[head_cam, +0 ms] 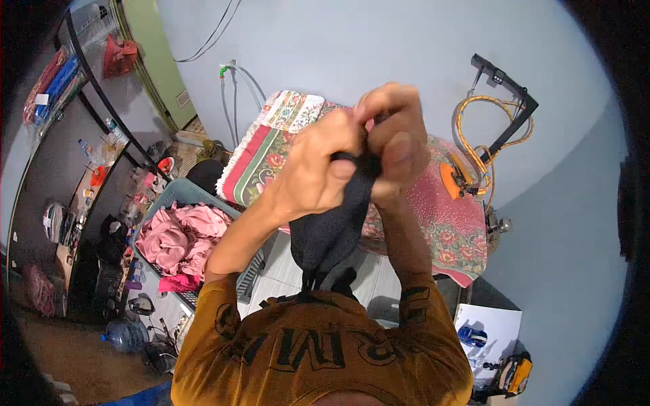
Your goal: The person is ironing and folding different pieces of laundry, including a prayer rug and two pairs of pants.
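Note:
Both hands are raised close together at the middle of the view, over a table spread with a floral cloth [416, 223]. My left hand [317, 162] and my right hand [398, 134] have curled fingers around a bunched piece of black fabric [368, 165], which shows between them. Its shape is hidden by the fingers, and the right hand is blurred. Dark fabric [327, 238] shows below the hands; whether it is the same piece or the trousers I wear, I cannot tell. An orange clothes iron [454, 177] lies on the cloth to the right.
A grey plastic basket [190, 188] of pink satin fabric [177, 236] stands at the left. Beyond it are a cluttered shelf unit [96, 203] and a large water bottle [124, 336]. A black wall bracket [508, 122] carries the iron's yellow cord [459, 122].

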### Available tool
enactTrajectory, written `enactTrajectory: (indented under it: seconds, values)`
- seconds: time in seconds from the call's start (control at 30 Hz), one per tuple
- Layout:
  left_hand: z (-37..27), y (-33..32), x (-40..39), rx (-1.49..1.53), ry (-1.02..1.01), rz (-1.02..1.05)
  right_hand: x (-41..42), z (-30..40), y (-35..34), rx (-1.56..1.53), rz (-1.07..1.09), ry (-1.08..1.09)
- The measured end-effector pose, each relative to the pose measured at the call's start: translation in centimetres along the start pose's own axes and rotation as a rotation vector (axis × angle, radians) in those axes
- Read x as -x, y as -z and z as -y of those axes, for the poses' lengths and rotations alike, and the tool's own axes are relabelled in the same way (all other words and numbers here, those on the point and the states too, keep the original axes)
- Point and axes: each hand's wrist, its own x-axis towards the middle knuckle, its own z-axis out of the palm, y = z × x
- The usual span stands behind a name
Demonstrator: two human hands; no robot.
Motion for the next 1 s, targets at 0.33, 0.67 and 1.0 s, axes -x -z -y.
enactTrajectory:
  seconds: [0.33, 0.67, 1.0]
  values:
    - [-0.7, -0.7, -0.7, -0.404, 0.203, -0.011, 2.5, -0.2, 1.5, 0.315, -0.173, -0.253]
    - [-0.5, -0.2, 2.5, -0.02, 0.886, 0.197, 6.5, 1.8, 6.3, 0.127, 0.326, -0.907]
    - [0.1, -0.1, 14.5, 0.122, 0.652, 0.493, 8.3, 6.3, 12.3, 0.136, 0.35, -1.044]
